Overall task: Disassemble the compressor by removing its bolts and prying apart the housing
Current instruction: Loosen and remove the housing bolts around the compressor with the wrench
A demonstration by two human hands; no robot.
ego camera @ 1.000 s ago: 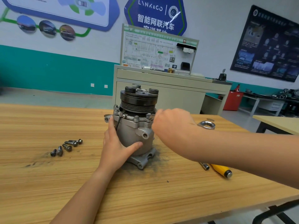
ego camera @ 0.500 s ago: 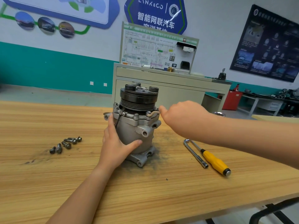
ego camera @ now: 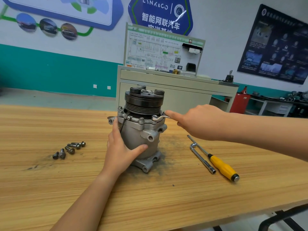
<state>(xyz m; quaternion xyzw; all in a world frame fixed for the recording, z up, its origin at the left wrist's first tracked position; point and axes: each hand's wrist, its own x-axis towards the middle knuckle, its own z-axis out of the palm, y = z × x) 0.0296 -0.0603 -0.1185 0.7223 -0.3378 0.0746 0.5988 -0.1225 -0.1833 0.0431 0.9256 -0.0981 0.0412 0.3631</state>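
One compressor [ego camera: 135, 135] upright in the middle of the bench [ego camera: 50, 189], left grip [ego camera: 119, 150] wrapped round its grey housing, right grip [ego camera: 196, 121] pinching a small wrench [ego camera: 160, 117] seated on a flange bolt [ego camera: 155, 117]. Five loose bolts [ego camera: 71, 148] at left; screwdriver [ego camera: 221, 165] and L-wrench [ego camera: 201, 157] lying at right.

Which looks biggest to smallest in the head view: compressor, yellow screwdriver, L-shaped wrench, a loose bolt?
1. compressor
2. yellow screwdriver
3. L-shaped wrench
4. loose bolt
Side by side, the screwdriver is plainly longer.

wrench [ego camera: 158, 117] handle hidden inside right hand [ego camera: 200, 121]; left hand [ego camera: 120, 151] covers left side of compressor [ego camera: 135, 136]; poster [ego camera: 275, 45] text too small.
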